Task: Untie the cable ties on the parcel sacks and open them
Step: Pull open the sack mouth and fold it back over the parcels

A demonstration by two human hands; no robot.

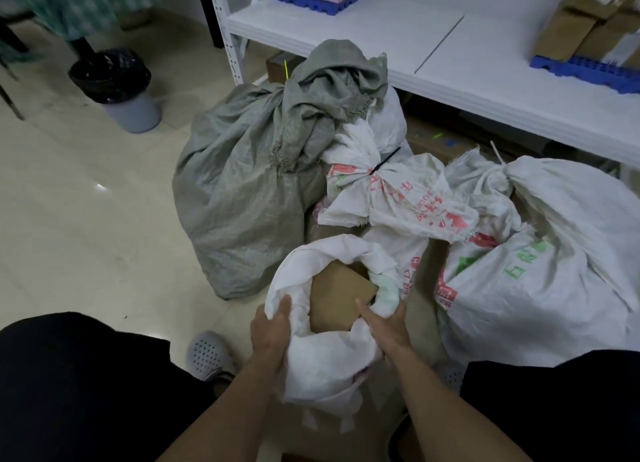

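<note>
A white woven sack [329, 357] stands between my knees with its mouth spread wide, showing a brown cardboard parcel [337, 297] inside. My left hand [272, 330] grips the left rim of that mouth. My right hand [384, 326] grips the right rim, fingers reaching inside. Behind it lies a white sack with red print [398, 198], its neck bound by a black cable tie [383, 161]. A large white sack with green print [554, 271] sits at right, neck bunched around a pale tie [496, 153]. A grey sack [242, 191] stands at left with a yellow-green tie [286, 69].
A white metal shelf unit [467, 52] runs across the back with cardboard boxes on blue pallets [581, 68]. A grey bin with a black liner [117, 87] stands on the tiled floor at left. My grey perforated shoe [207, 354] is beside the open sack.
</note>
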